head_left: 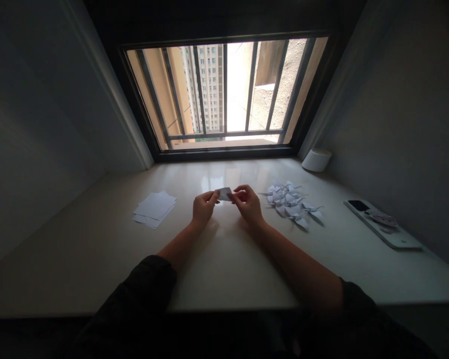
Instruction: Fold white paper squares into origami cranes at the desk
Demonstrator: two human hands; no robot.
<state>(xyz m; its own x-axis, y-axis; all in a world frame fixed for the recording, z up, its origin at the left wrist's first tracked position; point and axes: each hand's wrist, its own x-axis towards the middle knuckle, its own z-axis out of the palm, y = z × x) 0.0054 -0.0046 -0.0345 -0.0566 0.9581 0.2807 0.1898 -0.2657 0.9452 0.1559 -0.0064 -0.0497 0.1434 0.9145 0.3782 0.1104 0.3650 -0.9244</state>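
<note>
A small folded piece of white paper (225, 194) is held up between my two hands, above the middle of the white table. My left hand (204, 207) pinches its left edge between thumb and fingers. At the right edge, my right hand (248, 205) grips it the same way, with the index finger curled above. To the right lies a heap of white folded paper cranes (290, 202). A loose stack of square white paper sheets (155, 209) rests on the left. The exact folds of the held paper are too small to make out.
The white tabletop (224, 269) runs up to a barred window (224, 94). Near the right wall stands a white cylindrical object (317, 160). A phone in a light case (383, 224) lies at the far right. Walls close in both sides.
</note>
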